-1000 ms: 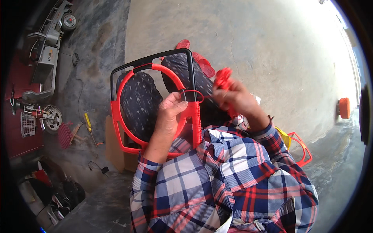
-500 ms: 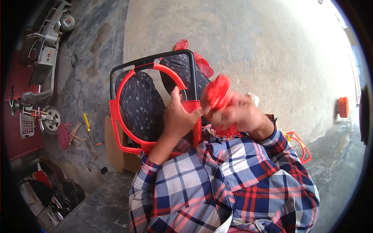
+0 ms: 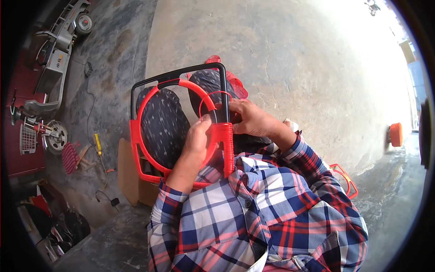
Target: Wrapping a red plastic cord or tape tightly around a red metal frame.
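- Grips, with the bare left hand, a round-cornered rectangular frame with black upper bars, red lower bars and a mostly red inner ring.
- Sets the left thumb upward against the right side of the ring, with the other left fingers largely hidden.
- Slants the left forearm upward and slightly to the right, below the ring.
- Reaches leftward with the bare right hand, wrist nearly level with the hand, fingers bent in at the frame's right upright.
- Cannot tell whether the right fingertips grasp anything, being partly hidden behind the black bar.
- Has a thin red cord arching across the ring and upright, just above both hands.
- Bears the frame over the lap, above dark, pale-flecked trousers.
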Demonstrator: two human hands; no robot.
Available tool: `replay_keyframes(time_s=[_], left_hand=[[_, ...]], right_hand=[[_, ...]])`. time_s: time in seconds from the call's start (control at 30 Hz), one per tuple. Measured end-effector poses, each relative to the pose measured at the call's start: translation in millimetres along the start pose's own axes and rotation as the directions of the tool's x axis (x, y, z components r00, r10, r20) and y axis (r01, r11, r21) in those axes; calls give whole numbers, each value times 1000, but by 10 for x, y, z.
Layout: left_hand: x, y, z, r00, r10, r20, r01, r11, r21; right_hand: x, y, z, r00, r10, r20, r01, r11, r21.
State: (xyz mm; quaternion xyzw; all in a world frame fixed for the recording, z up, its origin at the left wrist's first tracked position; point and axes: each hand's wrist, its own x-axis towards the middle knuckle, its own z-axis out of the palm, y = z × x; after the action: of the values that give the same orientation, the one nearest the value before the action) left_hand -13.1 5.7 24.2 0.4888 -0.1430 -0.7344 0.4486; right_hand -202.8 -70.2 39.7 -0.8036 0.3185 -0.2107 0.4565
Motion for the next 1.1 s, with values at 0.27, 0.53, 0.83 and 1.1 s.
replay_keyframes(time_s=[0.27,0.53,0.83,1.1], left_hand=[[-127,-61,135,647,762,-44,-504,469,725],[-176,-57,47,736,677,-2,-626,682,378],[-43,90,214,972,227,-66,-231,971,-63],[153,-39,-91,963,110,247,-70,984,-165]], right_hand=[[1,-176,74,928,-77,-365,86,996,11],[-251,-77,-205,978,98,-184,55,732,680],[-804,829,-1110,764,404,-503,459,207,864],[-373,117,-67,886,428,179,-455,727,514]])
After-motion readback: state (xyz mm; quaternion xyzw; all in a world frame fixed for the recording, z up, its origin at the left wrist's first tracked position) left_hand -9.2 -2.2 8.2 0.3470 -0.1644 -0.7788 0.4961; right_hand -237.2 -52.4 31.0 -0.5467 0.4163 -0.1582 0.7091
